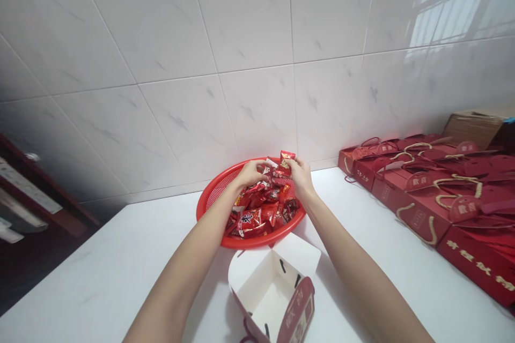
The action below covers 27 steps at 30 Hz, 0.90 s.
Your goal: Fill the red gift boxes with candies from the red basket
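Over basket (257,241), red packet (285,163); pinched in right grip (301,176)

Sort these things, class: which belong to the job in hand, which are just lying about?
In use: right hand, red packet it holds, left hand, red basket of packets, open box.

Lying about, it seems: red boxes at right (untouched, perhaps related), cardboard box.

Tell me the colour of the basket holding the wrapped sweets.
The basket is bright red; the head view shows it.
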Tool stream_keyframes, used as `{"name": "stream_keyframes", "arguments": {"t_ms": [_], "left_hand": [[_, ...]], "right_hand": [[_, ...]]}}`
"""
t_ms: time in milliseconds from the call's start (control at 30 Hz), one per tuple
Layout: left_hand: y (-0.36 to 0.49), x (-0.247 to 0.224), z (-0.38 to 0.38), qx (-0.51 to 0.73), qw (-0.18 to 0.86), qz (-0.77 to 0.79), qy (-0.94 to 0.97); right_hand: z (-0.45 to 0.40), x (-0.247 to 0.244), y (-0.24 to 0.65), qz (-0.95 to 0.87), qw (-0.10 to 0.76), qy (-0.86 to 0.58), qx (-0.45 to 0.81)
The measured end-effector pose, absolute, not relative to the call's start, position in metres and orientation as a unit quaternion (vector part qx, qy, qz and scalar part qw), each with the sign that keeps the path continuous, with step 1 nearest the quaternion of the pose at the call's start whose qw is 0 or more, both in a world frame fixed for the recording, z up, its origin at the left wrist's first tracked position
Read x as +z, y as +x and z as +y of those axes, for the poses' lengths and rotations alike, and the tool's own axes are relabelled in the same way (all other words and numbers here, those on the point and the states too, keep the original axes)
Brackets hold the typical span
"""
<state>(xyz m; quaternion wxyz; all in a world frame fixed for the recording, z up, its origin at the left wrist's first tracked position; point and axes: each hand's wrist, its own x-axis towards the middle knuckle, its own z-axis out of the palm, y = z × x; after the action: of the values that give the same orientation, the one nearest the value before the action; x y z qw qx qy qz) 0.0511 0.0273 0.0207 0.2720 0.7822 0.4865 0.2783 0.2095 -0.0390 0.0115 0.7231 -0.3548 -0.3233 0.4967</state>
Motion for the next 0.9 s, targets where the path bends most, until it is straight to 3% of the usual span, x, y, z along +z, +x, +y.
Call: {"name": "stream_keyframes", "arguments": {"t_ms": [600,900], "left_hand": [[0.037,0.025,0.032,0.410,0.339,0.453,0.716],[0.035,0.029,0.019,0.335,0.321,0.489,0.739]], "right_hand": [[-0.041,0.014,0.210,-0.326,0.708,-0.371,0.505],[-0.039,0.010,0.211,-0.334,0.706,-0.370,0.503]]}}
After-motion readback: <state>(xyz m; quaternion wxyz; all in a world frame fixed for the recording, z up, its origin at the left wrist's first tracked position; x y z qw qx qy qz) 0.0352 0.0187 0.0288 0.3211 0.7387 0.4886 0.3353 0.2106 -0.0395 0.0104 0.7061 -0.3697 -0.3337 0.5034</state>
